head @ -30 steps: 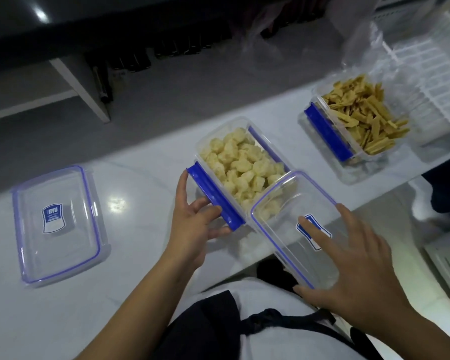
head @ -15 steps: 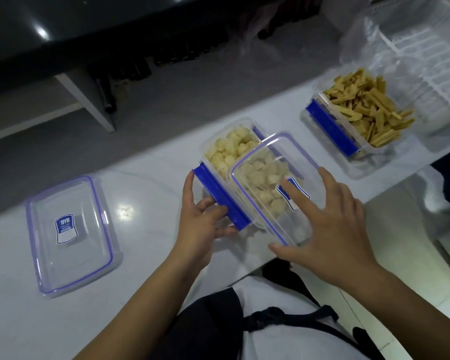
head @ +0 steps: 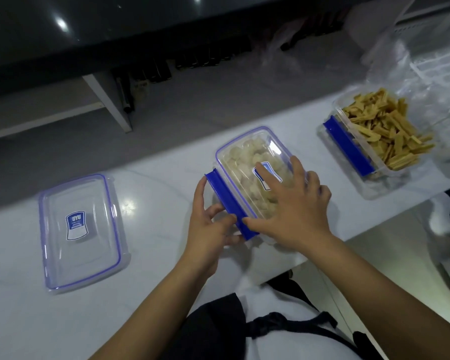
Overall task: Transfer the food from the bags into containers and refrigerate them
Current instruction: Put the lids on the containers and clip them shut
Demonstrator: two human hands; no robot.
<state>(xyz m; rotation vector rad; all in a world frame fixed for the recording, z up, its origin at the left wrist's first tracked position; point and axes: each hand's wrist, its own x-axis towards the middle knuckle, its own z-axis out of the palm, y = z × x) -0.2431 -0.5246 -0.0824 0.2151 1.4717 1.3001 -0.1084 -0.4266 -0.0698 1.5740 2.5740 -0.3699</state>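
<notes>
A clear container of pale food chunks sits mid-counter with its clear blue-rimmed lid lying on top. My right hand rests flat on that lid, fingers spread. My left hand holds the container's left side, thumb and fingers against its blue latch, which stands open. A second clear container full of tan strips stands uncovered at the right, its blue latch facing left. A spare lid lies flat on the counter at the left.
The white counter runs left to right, and its front edge passes just right of my body. Crumpled clear plastic bags and a white ribbed tray lie at the far right. A dark unit and shelf sit behind the counter.
My right hand has carried the lid from the container's right edge over onto its top and now presses on it. My left hand has stayed at the blue latch.
</notes>
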